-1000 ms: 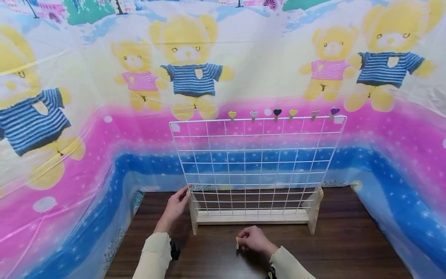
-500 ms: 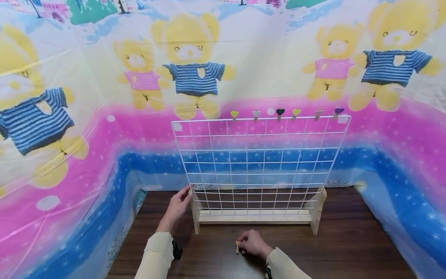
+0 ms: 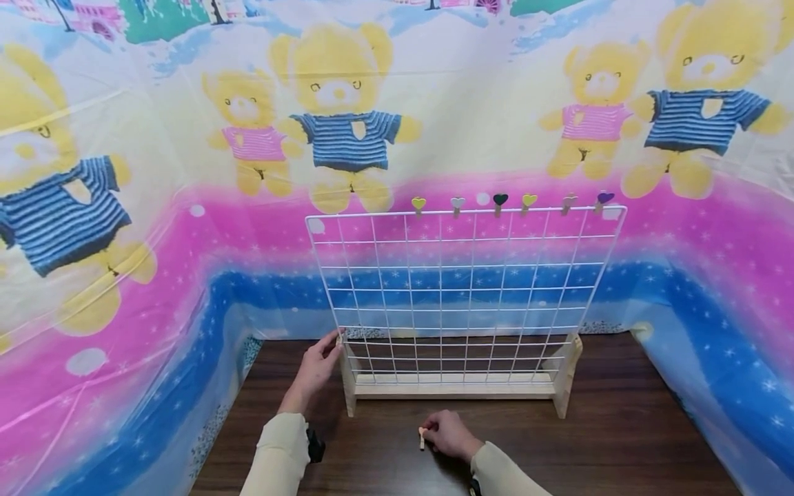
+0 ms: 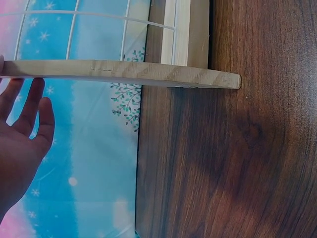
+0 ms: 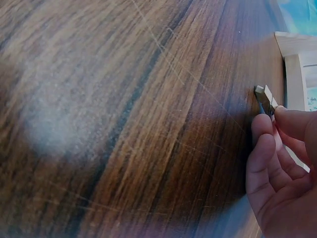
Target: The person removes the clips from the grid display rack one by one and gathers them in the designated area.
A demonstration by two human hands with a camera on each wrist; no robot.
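My left hand (image 3: pixel 318 365) is at the upper end of the left wooden upright (image 3: pixel 348 382) of the stand; in the left wrist view, fingertips of this hand (image 4: pixel 22 148) lie on both sides of the upright (image 4: pixel 148 73). A small wooden clothespin (image 3: pixel 422 441) with an orange heart is pinched between the thumb and fingers of my right hand (image 3: pixel 451 434), low over the table in front of the stand. In the right wrist view the clothespin's wooden end (image 5: pixel 265 95) sticks out past the fingertips of the right hand (image 5: pixel 280 168); its heart is hidden there.
A white wire grid (image 3: pixel 455 288) stands in the wooden base (image 3: pixel 453 390). Several heart clothespins, among them a yellow one (image 3: pixel 418 204) and a purple one (image 3: pixel 604 198), sit along its top edge. Behind the dark table (image 3: pixel 626 413) hangs a bear-print cloth (image 3: pixel 471 89).
My right hand has moved slightly down toward the near side of the table, with the clothespin in its fingers. The left hand has stayed at the upright.
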